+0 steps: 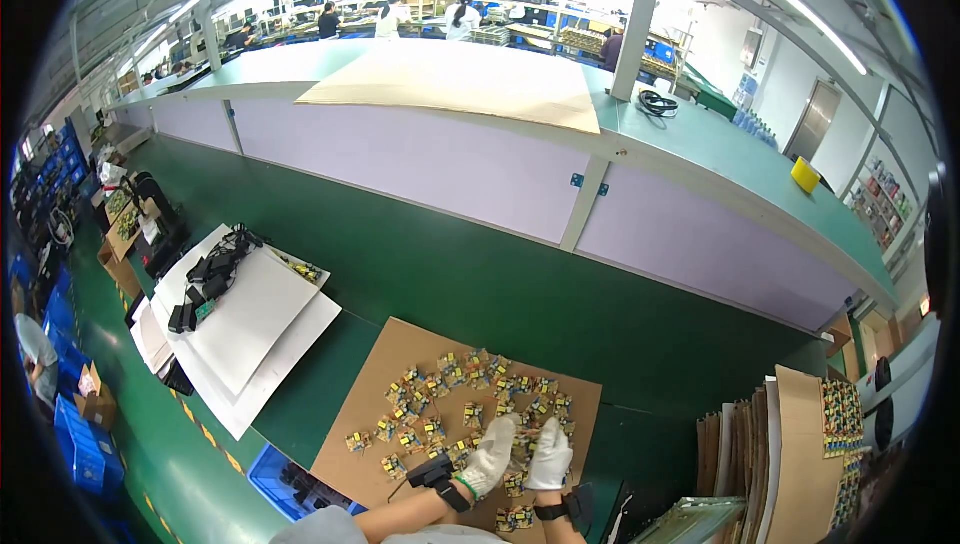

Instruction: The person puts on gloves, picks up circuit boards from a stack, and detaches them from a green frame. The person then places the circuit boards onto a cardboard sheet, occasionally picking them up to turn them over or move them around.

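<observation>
Small circuit boards [433, 430] with yellow parts lie scattered in groups over a brown cardboard sheet [372, 376]. My left hand [490, 457], in a white glove, is over the right part of the sheet with its fingers drawn together. Close beside it, my right hand [550, 457], also gloved, has its fingers pressed together. A blurred patch with board-like parts shows between the hands; whether they grip a board there is hidden. More boards [514, 518] lie below the hands, close to my wrists.
Left of the sheet, white boards [262, 319] carry black adapters with cables [212, 279]. A blue bin [275, 479] sits below them. At right stand upright cardboard sheets [745, 449] and a panel of boards [842, 419]. A lilac partition [420, 159] runs behind; people work beyond it.
</observation>
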Action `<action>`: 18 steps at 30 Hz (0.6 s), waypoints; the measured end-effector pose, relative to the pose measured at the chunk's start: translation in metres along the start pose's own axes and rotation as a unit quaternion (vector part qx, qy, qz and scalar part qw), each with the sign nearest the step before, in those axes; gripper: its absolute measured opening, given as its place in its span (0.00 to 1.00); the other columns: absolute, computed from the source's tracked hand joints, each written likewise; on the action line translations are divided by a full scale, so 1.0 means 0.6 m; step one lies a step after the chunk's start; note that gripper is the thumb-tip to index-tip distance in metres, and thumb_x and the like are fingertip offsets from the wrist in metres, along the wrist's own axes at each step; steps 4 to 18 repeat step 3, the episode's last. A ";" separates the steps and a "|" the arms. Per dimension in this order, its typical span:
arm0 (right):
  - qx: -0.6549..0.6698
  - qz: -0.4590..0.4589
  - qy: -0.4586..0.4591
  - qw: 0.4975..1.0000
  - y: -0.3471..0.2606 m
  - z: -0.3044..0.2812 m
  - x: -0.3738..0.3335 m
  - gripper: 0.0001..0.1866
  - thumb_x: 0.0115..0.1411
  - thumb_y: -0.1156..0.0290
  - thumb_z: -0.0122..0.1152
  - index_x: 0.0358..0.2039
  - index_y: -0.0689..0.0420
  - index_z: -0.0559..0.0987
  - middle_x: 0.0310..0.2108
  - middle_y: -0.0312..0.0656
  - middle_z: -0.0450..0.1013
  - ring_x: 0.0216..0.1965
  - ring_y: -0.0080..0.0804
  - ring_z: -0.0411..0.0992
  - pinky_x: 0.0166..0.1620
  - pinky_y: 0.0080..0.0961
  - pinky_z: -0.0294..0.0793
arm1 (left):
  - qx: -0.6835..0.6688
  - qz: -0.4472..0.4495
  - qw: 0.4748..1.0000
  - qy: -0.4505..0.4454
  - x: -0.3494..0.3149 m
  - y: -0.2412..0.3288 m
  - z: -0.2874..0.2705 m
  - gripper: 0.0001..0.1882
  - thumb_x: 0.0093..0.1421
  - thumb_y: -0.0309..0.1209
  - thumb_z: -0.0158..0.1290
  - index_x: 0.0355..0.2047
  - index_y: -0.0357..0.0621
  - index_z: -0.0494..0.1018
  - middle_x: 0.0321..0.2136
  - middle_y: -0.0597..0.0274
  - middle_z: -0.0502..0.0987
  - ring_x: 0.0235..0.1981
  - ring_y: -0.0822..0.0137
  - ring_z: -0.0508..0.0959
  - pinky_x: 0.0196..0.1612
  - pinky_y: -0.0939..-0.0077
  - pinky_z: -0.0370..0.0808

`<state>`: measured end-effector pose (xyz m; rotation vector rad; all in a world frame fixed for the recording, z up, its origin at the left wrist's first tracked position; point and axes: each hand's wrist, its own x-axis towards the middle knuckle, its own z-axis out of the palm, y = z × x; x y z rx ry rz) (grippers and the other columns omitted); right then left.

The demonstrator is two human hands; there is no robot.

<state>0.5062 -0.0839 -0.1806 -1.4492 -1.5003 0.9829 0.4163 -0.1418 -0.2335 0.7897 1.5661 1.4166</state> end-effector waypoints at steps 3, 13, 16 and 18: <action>-0.064 -0.004 -0.058 0.996 -0.013 0.005 -0.022 0.27 0.64 0.49 0.52 0.26 0.65 0.77 0.15 0.56 0.69 0.16 0.43 0.67 0.25 0.42 0.66 | 0.210 -0.180 0.961 0.009 0.002 -0.034 0.006 0.38 0.64 0.49 0.47 0.67 0.46 0.46 0.62 0.46 0.59 0.62 0.51 0.62 0.62 0.66 0.60; -0.064 -0.004 -0.058 0.996 -0.013 0.005 -0.022 0.27 0.64 0.49 0.52 0.26 0.65 0.77 0.15 0.56 0.69 0.16 0.43 0.67 0.25 0.42 0.66 | 0.210 -0.180 0.961 0.009 0.002 -0.034 0.006 0.38 0.64 0.49 0.47 0.67 0.46 0.46 0.62 0.46 0.59 0.62 0.51 0.62 0.62 0.66 0.60; -0.064 -0.004 -0.058 0.996 -0.013 0.005 -0.022 0.27 0.64 0.49 0.52 0.26 0.65 0.77 0.15 0.56 0.69 0.16 0.43 0.67 0.25 0.42 0.66 | 0.210 -0.180 0.961 0.009 0.002 -0.034 0.006 0.38 0.64 0.49 0.47 0.67 0.46 0.46 0.62 0.46 0.59 0.62 0.51 0.62 0.62 0.66 0.60; -0.064 -0.004 -0.058 0.996 -0.013 0.005 -0.022 0.27 0.64 0.49 0.52 0.26 0.65 0.77 0.15 0.56 0.69 0.16 0.43 0.67 0.25 0.42 0.66 | 0.210 -0.180 0.961 0.009 0.002 -0.034 0.006 0.38 0.64 0.49 0.47 0.67 0.46 0.46 0.62 0.46 0.59 0.62 0.51 0.62 0.62 0.66 0.60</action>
